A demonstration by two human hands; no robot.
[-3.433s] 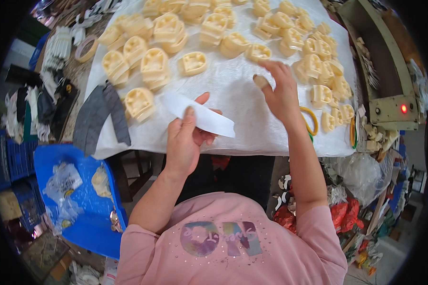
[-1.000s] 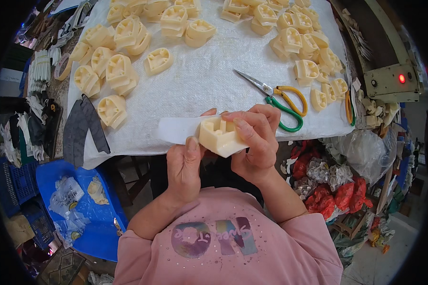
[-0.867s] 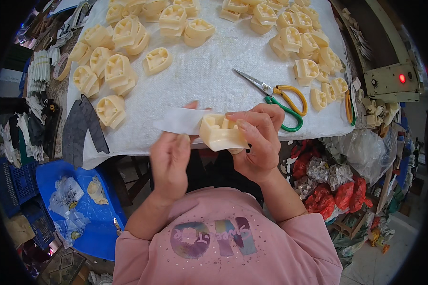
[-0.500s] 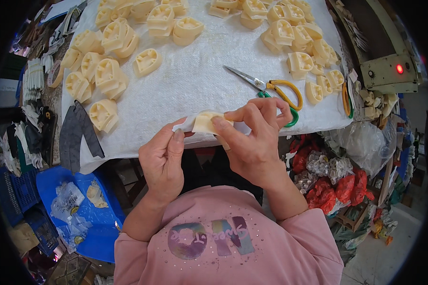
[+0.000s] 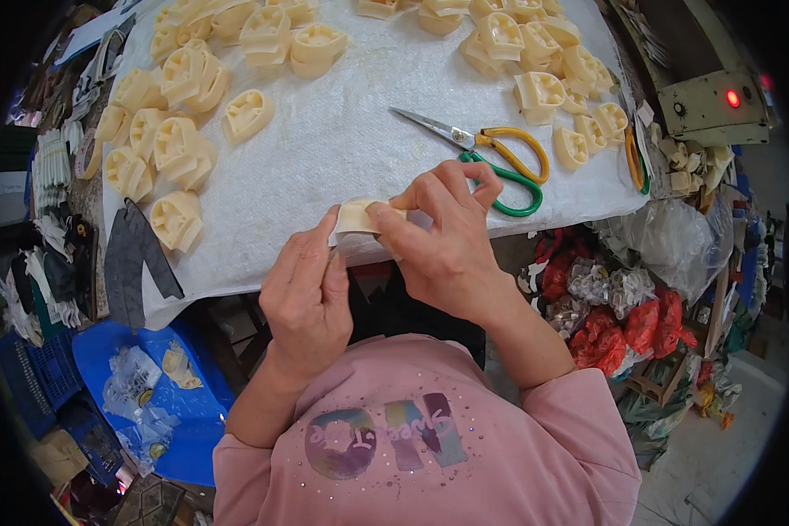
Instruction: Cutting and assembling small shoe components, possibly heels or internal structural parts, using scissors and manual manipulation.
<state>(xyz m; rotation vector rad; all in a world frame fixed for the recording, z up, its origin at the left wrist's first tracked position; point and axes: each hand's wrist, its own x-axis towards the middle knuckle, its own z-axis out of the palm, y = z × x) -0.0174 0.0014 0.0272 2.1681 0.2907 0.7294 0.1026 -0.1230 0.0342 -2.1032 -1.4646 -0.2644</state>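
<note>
Just past the table's near edge, both my hands are closed around a small cream piece [image 5: 356, 217] with a curved, smooth outer face. It resembles the D-shaped plastic pieces on the table, which look like shoe heels. My right hand [image 5: 443, 245] grips its right side with thumb and fingers. A thin white strip [image 5: 334, 231] shows at the piece's left end, pinched by the thumb and fingers of my left hand [image 5: 309, 285]. How far the strip runs along the piece is hidden. Scissors [image 5: 478, 142] with one yellow and one green handle lie beyond my right hand.
Many cream pieces [image 5: 184, 149] sit in groups at the left and right of the white-covered table [image 5: 324, 131]. Dark strips [image 5: 131, 272] hang over its near left corner. A blue bin [image 5: 184, 421] stands below left; red and clear bags [image 5: 627, 324] lie below right.
Both hands have drawn closer together around the cream piece, and the right hand has shifted left. Less of the white strip shows. The table appears slightly shifted left as the view moved.
</note>
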